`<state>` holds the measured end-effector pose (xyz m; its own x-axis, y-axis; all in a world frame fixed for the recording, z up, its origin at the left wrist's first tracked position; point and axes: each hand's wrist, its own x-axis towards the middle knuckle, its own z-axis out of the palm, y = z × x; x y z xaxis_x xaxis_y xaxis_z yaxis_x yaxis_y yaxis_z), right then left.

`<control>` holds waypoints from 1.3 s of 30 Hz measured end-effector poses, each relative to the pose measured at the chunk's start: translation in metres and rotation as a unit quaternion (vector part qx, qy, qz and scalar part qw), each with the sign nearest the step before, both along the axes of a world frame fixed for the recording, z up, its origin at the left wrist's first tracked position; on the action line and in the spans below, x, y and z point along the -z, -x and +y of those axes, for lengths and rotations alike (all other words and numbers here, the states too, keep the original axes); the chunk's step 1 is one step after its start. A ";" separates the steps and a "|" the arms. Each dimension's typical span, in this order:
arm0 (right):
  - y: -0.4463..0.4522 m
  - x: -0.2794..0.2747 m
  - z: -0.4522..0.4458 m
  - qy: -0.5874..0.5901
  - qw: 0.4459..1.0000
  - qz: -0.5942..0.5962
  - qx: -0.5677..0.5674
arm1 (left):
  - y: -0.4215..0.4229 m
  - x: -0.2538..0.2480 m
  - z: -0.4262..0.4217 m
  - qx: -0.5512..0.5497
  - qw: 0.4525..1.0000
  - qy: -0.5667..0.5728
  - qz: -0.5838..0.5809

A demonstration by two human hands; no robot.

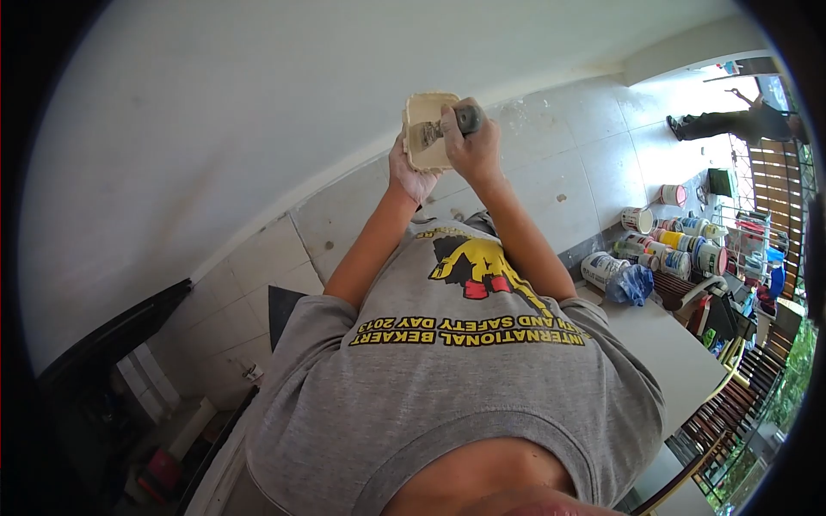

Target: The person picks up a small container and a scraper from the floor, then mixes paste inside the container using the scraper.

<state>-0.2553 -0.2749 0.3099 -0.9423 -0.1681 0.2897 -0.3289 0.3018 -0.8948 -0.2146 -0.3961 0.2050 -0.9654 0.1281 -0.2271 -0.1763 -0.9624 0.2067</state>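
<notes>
The left hand (415,179) is curled around the near side and underside of a cream rectangular tray (433,108), holding it tilted so that its hollow faces the camera. The right hand (478,156) is closed around the dark handle of a scraper (428,134), thumb laid along it, with the smeared blade inside the tray, between the two hands. Both hands carry pale smudges. To the left of the hands rises a white wall (206,112); below and right of them spreads a tiled floor (538,159). Well apart on the right stand clustered buckets (674,261) beside a crumpled blue plastic bag (632,284), and farther off, another person (738,125).
</notes>
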 end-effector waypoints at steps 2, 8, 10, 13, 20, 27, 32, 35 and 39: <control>-0.001 0.001 -0.002 0.017 1.000 0.009 0.009 | 0.006 -0.005 -0.001 -0.002 1.000 -0.004 0.015; 0.002 0.012 -0.001 0.008 0.999 0.030 0.010 | 0.006 -0.009 -0.002 -0.011 1.000 0.002 0.026; 0.001 0.011 -0.004 0.035 0.999 0.026 0.032 | 0.008 -0.010 -0.007 -0.005 0.999 0.001 0.041; 0.004 0.008 -0.003 0.030 0.999 0.016 0.037 | 0.004 -0.012 -0.002 -0.015 1.000 0.016 0.004; 0.002 0.009 -0.009 0.060 0.996 0.037 0.061 | 0.005 -0.022 -0.003 -0.029 0.999 0.012 -0.021; 0.004 0.010 -0.013 0.030 0.998 0.032 0.037 | 0.011 -0.023 -0.005 -0.042 0.997 0.040 -0.058; 0.003 0.009 -0.016 0.033 0.998 0.034 0.047 | 0.014 -0.010 -0.010 -0.028 0.999 0.019 -0.029; 0.010 0.009 -0.012 0.002 0.999 0.017 0.034 | 0.007 0.003 -0.011 -0.014 1.000 0.006 0.011; 0.008 0.002 -0.013 0.015 0.999 0.004 0.040 | 0.010 0.001 -0.010 -0.006 1.000 0.003 0.018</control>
